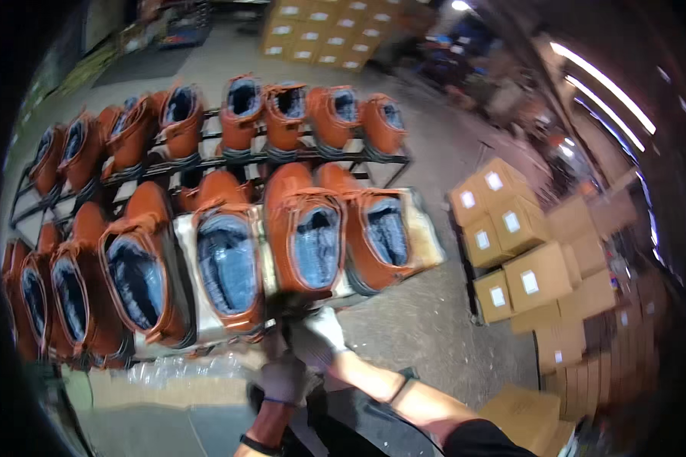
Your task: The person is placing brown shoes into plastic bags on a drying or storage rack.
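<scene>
My left hand [283,376] and my right hand [318,337], both in pale gloves, are close together below the front row of shoes. Their fingers look curled around a small dark object [288,305], too blurred to name. Just beyond it stands a reddish-brown shoe [286,228] with a grey fleecy lining, its opening toward me. To its right is a similar shoe [385,236], and to its left another shoe [227,259]. These rest on a pale board [425,232] with more shoes further left.
Behind the front row, a black metal rack [392,158] carries a second row of the same shoes. Cardboard boxes [537,270] with white labels are stacked at the right. More cartons [324,34] stand at the back. A flat cardboard sheet [160,392] lies below the shoes.
</scene>
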Available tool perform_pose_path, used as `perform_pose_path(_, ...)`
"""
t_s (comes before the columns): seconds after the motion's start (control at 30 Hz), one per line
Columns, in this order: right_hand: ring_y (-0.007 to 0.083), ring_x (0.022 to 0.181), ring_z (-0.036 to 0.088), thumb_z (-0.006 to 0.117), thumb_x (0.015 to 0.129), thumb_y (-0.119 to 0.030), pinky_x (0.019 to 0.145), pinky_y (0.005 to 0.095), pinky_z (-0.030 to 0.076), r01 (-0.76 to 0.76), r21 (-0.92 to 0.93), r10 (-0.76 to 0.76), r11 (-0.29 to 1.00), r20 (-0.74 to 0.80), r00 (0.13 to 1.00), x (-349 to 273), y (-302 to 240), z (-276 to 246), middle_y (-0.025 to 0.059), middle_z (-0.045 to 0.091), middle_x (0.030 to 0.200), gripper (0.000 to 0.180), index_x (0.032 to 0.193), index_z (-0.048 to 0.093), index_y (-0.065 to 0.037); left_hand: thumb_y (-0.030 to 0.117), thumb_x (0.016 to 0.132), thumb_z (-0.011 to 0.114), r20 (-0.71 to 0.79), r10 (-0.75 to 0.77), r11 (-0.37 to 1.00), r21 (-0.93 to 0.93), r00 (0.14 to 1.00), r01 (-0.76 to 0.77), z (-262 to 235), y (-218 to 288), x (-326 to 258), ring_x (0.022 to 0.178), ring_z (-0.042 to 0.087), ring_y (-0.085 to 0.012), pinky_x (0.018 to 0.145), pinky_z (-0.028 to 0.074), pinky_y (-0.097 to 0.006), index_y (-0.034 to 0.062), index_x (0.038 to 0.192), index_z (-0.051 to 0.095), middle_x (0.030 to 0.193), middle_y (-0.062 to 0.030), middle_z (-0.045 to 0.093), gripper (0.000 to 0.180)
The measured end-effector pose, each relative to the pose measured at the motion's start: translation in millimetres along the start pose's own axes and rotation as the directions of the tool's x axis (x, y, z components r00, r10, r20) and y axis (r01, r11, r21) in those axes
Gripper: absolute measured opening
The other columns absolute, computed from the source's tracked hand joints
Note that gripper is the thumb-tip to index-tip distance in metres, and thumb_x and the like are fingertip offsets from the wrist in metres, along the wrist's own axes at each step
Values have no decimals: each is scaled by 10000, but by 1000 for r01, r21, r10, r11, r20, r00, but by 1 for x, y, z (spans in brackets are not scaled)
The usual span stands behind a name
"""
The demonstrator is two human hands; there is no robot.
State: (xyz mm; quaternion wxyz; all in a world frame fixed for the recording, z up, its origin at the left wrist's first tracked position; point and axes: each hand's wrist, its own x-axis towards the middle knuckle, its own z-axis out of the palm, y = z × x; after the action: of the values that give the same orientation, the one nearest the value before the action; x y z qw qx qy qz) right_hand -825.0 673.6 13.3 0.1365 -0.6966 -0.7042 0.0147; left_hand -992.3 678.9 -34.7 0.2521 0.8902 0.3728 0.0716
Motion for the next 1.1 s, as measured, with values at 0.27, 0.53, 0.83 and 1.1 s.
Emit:
perform_pose_path(0.27,415,1393,562,692,930,-183,1152,497,472,-171,340,210,925,-83,974,-27,-24,-44,249,602,1495,644,1538,534,-45,207,976,672,-325,-105,991,-111,940,72,-27,-23,56,817,750,-332,716,590,-446,121,1067,722,888,-120,749,135)
perform_pose_path(0.53,382,1094,720,771,905,-216,951,457,595,-539,623,250,566,493,833,-66,-36,-87,179,723,1207,396,1263,711,-56,257,951,740,126,-80,884,-450,989,129,-49,-20,-83,921,746,-383,786,589,-460,54,1179,679,974,-193,759,312)
perform_pose_path(0.83,187,851,709,658,928,42,796,346,561,-504,497,584,706,-6,812,-147,35,-133,129,775,954,176,1037,794,62,187,962,731,-405,-215,923,-382,889,49,-102,-75,-58,722,720,-388,660,575,-456,37,1007,692,819,-188,714,162)
perform_pose_path(1.1,152,886,619,757,882,-157,763,335,508,-292,742,382,603,53,922,-40,-61,-95,96,713,877,224,913,770,64,239,960,626,-176,-60,984,-175,983,29,-24,-80,-19,709,756,-351,633,578,-517,81,1104,749,799,-166,758,247)
